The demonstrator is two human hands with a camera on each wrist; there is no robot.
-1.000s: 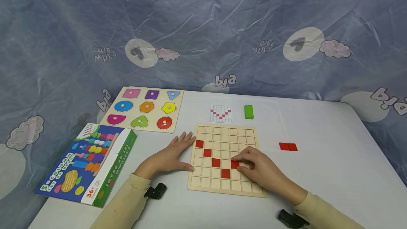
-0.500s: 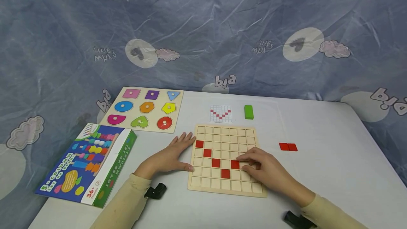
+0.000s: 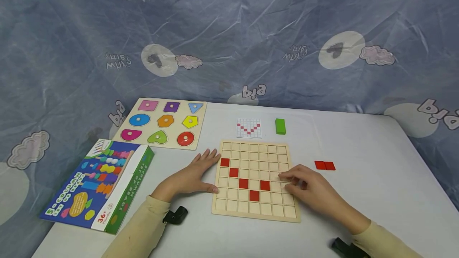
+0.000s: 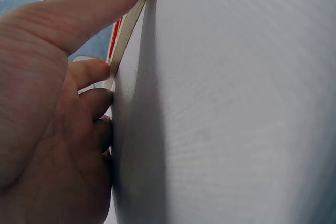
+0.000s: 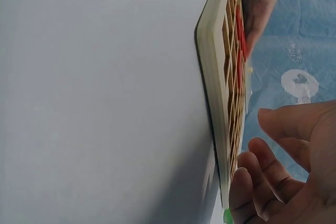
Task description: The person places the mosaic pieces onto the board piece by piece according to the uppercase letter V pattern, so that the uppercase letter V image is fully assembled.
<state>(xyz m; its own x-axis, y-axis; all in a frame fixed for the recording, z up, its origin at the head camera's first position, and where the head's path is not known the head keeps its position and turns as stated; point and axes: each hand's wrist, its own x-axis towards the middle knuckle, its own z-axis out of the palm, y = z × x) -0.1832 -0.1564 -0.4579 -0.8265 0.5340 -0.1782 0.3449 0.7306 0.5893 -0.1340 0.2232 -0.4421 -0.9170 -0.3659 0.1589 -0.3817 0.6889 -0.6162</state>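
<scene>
A wooden grid board (image 3: 256, 210) lies flat on the table. Several red square tiles sit in its cells, among them one tile (image 3: 265, 185) to the right of the lowest tile (image 3: 254, 196). With fingers spread, my left hand (image 3: 191, 176) rests against the board's left edge; its thumb (image 4: 100, 6) touches that edge in the left wrist view. My right hand (image 3: 312, 188) hovers over the board's right side, thumb and fingers loosely bent and apart, nothing between them. In the right wrist view its fingers (image 5: 268, 177) are near the board's edge.
Two red tiles (image 3: 325, 165) lie right of the board. Behind it are a printed pattern card (image 3: 249, 128) and a green block (image 3: 281, 126). A shape puzzle board (image 3: 165, 108) and a blue toy box (image 3: 89, 182) occupy the left side.
My right hand has let go of the red tile, which stays in its cell, and has drawn away to the right. The left hand has not moved.
</scene>
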